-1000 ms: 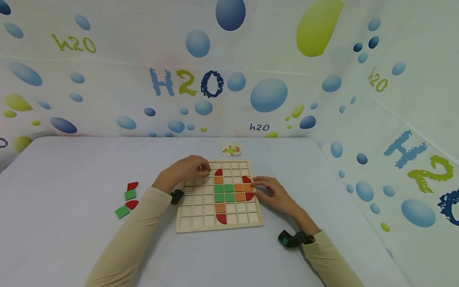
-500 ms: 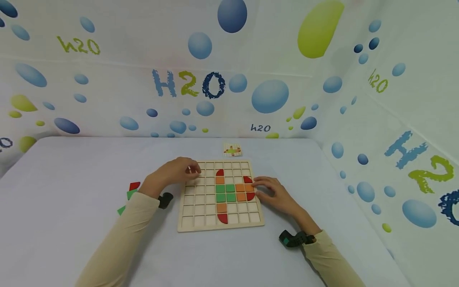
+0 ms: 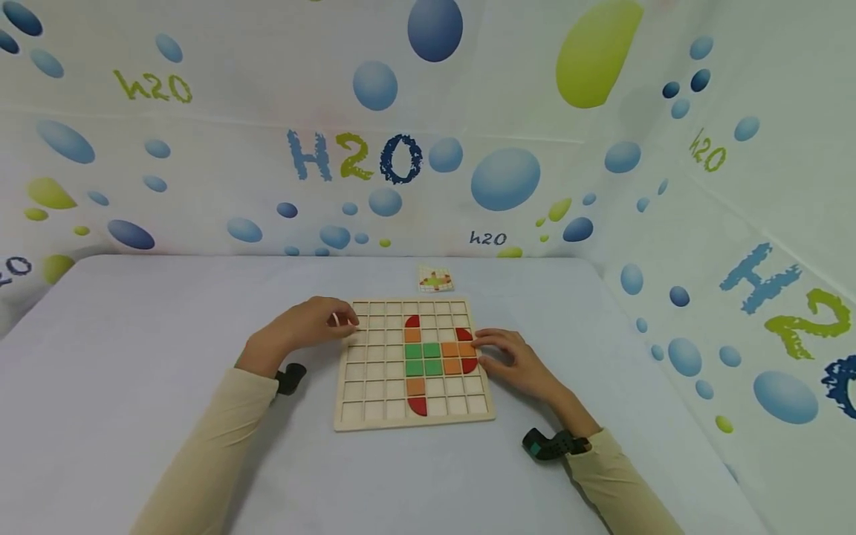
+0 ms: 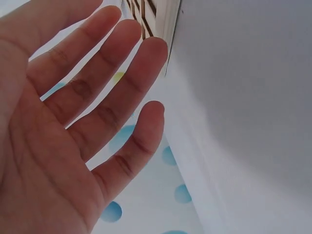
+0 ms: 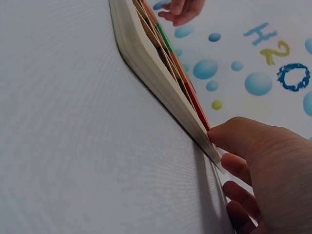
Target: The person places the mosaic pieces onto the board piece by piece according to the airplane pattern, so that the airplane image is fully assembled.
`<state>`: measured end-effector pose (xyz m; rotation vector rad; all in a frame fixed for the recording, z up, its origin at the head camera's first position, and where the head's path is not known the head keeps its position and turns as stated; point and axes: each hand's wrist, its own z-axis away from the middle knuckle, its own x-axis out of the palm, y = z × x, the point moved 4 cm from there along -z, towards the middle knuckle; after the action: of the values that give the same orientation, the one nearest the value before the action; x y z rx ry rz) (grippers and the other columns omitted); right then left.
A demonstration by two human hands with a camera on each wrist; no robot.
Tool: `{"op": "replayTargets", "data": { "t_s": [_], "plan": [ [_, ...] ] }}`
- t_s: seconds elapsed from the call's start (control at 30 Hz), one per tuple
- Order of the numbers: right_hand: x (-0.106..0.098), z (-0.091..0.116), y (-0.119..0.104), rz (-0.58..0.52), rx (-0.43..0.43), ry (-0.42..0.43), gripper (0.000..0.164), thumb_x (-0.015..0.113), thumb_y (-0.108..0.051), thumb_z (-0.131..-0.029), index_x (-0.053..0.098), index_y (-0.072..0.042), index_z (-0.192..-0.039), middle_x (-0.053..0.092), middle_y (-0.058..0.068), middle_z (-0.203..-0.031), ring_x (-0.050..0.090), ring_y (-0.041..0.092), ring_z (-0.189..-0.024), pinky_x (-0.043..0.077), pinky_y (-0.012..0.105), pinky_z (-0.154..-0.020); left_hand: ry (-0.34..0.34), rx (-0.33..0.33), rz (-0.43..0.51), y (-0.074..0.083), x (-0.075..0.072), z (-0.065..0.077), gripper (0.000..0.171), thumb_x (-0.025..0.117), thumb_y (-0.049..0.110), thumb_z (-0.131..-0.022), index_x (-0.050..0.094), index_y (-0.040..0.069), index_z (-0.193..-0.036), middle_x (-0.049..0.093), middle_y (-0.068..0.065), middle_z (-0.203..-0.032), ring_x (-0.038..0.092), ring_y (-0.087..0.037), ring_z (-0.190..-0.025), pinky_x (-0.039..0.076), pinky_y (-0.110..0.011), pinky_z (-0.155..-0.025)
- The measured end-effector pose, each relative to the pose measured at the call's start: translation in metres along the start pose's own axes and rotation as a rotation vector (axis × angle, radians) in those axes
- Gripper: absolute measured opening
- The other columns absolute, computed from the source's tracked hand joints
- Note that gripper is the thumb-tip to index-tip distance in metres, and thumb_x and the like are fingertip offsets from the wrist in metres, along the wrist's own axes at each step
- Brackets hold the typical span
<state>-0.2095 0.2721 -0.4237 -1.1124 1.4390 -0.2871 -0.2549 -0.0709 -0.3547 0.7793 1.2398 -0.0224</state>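
A wooden grid board [image 3: 414, 426] lies on the table. Green square tiles [image 3: 414, 351] fill its middle cells, with orange squares [image 3: 416, 386] and red quarter-round pieces [image 3: 412, 322] around them. At the board's upper left edge hovers my left hand [image 3: 310, 323], fingers loosely bent; the left wrist view shows its palm [image 4: 53, 126] holding nothing. My right hand [image 3: 511, 360] rests at the right edge, its thumb touching the rim beside a red piece in the right wrist view. The fingers there are relaxed, not wrapped round anything.
Behind the board lies a small pattern card [image 3: 436, 279] with a coloured design. Dark wrist devices [image 3: 290, 378] sit on both wrists. A white sheet [image 3: 535, 163] with printed bubbles hangs beyond the white table [image 3: 167, 312].
My left hand has moved left, from over the board to its left edge. Its forearm now hides the loose green and red pieces at the left. The right hand stays at the rim.
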Motion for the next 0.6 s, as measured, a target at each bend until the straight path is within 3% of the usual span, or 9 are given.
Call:
{"op": "replayTargets", "data": {
  "t_s": [0.3, 0.6],
  "plan": [
    [0.002, -0.001, 0.001, -0.005, 0.006, 0.009, 0.032, 0.067, -0.005, -0.090, 0.064, -0.003, -0.122, 0.054, 0.018, -0.137, 0.043, 0.037, -0.128, 0.037, 0.055, -0.100, -0.013, -0.001, -0.018, -0.011, -0.006, 0.018, 0.017, 0.065, 0.016, -0.093, 0.069, 0.007, -0.106, 0.065, -0.002, -0.093, 0.059, -0.022, -0.089, 0.049, -0.041, -0.081],
    [0.000, 0.000, -0.001, 0.002, 0.003, -0.002, 0.030, 0.067, -0.011, -0.092, 0.066, -0.010, -0.122, 0.055, 0.012, -0.136, 0.044, 0.033, -0.128, 0.038, 0.053, -0.100, -0.041, 0.015, 0.008, -0.021, -0.005, 0.033, 0.015, 0.064, 0.014, -0.093, 0.069, 0.005, -0.104, 0.064, 0.000, -0.090, 0.058, -0.018, -0.085, 0.048, -0.035, -0.077]
  ]
}}
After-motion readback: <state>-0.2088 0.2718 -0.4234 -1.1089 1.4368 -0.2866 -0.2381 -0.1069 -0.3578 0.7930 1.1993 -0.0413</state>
